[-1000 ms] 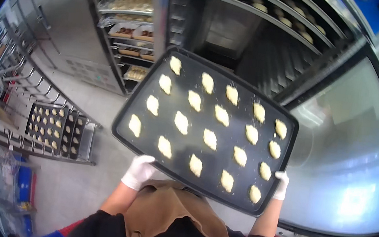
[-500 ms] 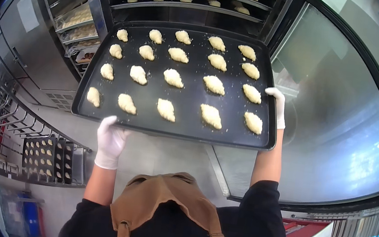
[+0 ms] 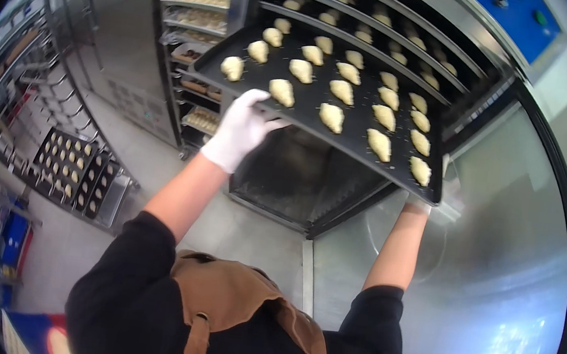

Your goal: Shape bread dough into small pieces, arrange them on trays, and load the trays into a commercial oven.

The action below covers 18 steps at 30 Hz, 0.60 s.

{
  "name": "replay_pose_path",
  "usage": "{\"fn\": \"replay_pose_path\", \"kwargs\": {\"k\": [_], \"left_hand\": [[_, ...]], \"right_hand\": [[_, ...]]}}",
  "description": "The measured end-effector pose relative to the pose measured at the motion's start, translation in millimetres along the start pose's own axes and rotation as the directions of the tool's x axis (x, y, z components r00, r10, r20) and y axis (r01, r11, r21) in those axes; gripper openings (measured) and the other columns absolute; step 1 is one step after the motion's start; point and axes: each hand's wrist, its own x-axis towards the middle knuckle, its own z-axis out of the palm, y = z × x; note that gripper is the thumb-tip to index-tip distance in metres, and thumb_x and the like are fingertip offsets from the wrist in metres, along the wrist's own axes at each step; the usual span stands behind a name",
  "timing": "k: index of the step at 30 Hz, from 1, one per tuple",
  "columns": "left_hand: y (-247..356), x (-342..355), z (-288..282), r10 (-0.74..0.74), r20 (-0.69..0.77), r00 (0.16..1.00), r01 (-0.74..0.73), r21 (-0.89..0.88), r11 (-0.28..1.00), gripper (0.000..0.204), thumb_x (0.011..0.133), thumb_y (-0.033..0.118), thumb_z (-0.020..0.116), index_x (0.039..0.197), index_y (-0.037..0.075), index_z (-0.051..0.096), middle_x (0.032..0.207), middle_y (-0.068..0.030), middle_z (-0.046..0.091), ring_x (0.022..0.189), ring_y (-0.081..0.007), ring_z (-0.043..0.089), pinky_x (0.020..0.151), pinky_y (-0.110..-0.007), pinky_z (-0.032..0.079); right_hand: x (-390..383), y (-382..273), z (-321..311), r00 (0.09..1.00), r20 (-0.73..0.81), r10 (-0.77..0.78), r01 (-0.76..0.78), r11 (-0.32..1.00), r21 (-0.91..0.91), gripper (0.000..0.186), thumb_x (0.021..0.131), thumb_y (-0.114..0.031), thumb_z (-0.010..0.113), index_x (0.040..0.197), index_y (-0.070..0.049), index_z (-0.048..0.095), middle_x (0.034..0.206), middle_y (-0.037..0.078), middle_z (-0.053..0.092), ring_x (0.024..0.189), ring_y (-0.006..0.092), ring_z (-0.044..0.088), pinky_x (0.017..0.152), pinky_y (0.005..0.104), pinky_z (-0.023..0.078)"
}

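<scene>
A black baking tray [image 3: 312, 104] with rows of small pale crescent-shaped pastries [image 3: 341, 91] is held up in front of a tall cabinet, its far part in the cabinet opening. My left hand [image 3: 241, 128], in a white glove, grips the near edge toward the left, thumb on top and fingers below. At the near right corner is my gloved right hand [image 3: 419, 206], mostly hidden by the tray; it supports the tray from beneath and along the side. Above the tray, the cabinet's shelves [image 3: 357, 36] carry more trays of pastries.
A large glass door [image 3: 492, 266] stands open on the right. Left of the cabinet is a shelved rack [image 3: 195, 5] of baked goods. Further left, a metal rack [image 3: 69, 105] stands near trays of pastries [image 3: 62, 162]. The cabinet's lower part [image 3: 291, 171] is dark.
The tray has moved forward and up toward the shelves, its right side now tilted lower. My left hand has risen with it, and the view has turned.
</scene>
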Motion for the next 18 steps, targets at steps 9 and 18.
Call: {"fn": "replay_pose_path", "kwargs": {"k": [9,18], "left_hand": [[-49.8,80.2,48.7,0.039,0.006,0.999,-0.039,0.003,0.999,0.033,0.094,0.019,0.06,0.121,-0.001,0.061,0.114,-0.0209,0.066,0.105,-0.0363,0.066,0.091,-0.053,0.056],[-53.2,86.4,29.1,-0.234,0.008,0.972,0.201,0.484,0.852,0.089,0.097,0.054,0.064,0.157,-0.003,0.031,0.165,-0.0297,0.024,0.153,-0.0437,0.025,0.111,-0.058,0.039]], "right_hand": [[-45.1,85.5,102.4,0.96,0.278,-0.032,0.015,0.998,0.064,0.042,0.105,-0.017,0.057,0.138,0.007,0.051,0.141,0.022,0.058,0.134,0.041,0.055,0.114,0.0422,0.046],[46.1,87.8,77.8,0.996,0.03,-0.08,0.08,0.997,-0.017,0.037,0.107,-0.024,0.057,0.118,0.011,0.061,0.124,0.029,0.066,0.123,0.0439,0.062,0.106,0.0418,0.053]]}}
